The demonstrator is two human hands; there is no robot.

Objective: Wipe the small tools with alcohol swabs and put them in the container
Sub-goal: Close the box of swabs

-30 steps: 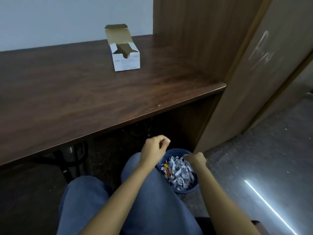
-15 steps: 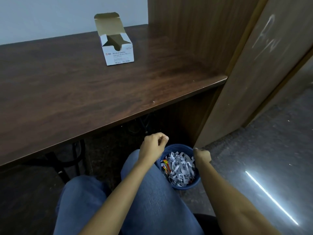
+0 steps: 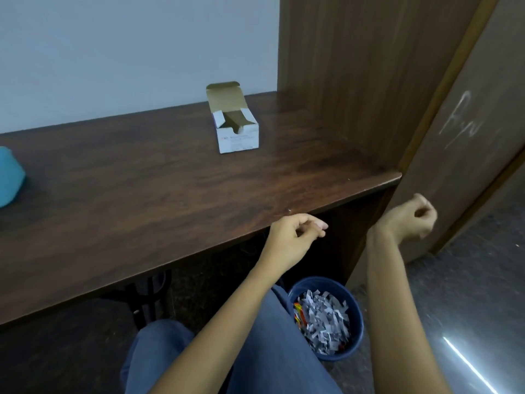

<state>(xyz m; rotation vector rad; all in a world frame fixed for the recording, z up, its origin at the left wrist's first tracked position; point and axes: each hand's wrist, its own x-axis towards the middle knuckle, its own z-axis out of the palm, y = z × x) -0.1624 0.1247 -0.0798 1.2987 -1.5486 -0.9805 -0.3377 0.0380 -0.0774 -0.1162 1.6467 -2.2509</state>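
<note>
Left hand (image 3: 295,231): I see it raised just in front of the desk's front edge, wrist bent, fingers curled in toward the thumb. Nothing shows between them. Its forearm runs up from the lower middle, across the jeans (image 3: 270,354).

Right hand (image 3: 409,220): it hangs at about the same height, out past the desk's right corner, in front of the brown door panel (image 3: 468,123). Fingers are drawn into a loose fist and slightly blurred; I see nothing gripped.

The two hands are well apart, neither touching the desk (image 3: 142,194).

Swab box (image 3: 237,132): it stands upright toward the back right of the desk with its lid flap open, near the wooden side panel (image 3: 341,66) but not against it. I cannot read its contents from here.

Teal object (image 3: 8,177): it sits on the desk and is cut by the left frame edge; I cannot tell what it is.

Edges and room: the desk's front edge slants from lower left up to a rounded corner at the right. There is broad bare wood between the box and that edge. Below it, a blue bin (image 3: 356,336) full of shredded paper stands on the floor just beside the right knee, under the gap between the forearms. Grey floor (image 3: 468,294) lies to the right.
</note>
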